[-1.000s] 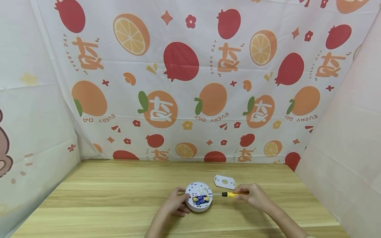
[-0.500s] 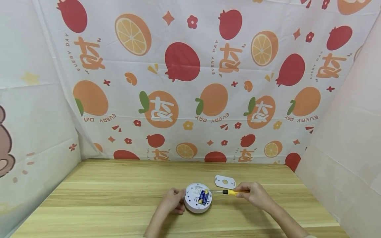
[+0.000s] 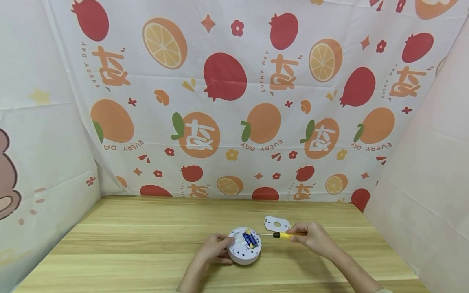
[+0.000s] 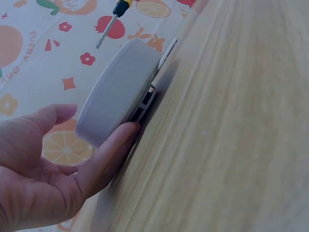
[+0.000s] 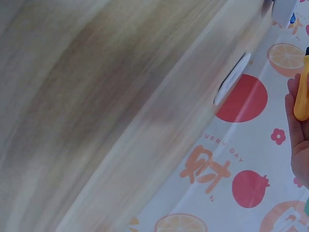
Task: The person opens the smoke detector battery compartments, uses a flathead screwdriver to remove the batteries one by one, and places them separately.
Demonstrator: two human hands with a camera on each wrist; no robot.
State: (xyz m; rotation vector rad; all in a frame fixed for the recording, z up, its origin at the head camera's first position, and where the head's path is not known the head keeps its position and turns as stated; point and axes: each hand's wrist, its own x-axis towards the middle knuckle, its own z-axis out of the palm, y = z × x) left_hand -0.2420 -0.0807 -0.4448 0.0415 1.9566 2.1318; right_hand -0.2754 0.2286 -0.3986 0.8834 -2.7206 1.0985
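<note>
A round white smoke detector (image 3: 243, 254) sits on the table with its back face up. Blue-and-yellow batteries (image 3: 250, 239) show in its open compartment. My left hand (image 3: 215, 249) holds its left side, thumb at the upper rim and fingers low on the side. In the left wrist view, a finger reaches under the smoke detector (image 4: 118, 89) by a slotted part at its base. My right hand (image 3: 311, 239) grips the yellow handle of a screwdriver (image 3: 283, 235). The screwdriver's metal tip (image 4: 100, 44) is apart from the detector, above its edge.
A flat white mounting plate (image 3: 277, 224) with a central hole lies behind the screwdriver. The wood-grain table (image 3: 146, 236) ends at a fruit-printed cloth (image 3: 227, 122) at the back. Pale cloths (image 3: 47, 183) hang at both sides.
My left hand has turned the smoke detector counterclockwise, so its batteries have swung to the upper right. The screwdriver tip has drawn back from over the batteries to the right rim.
</note>
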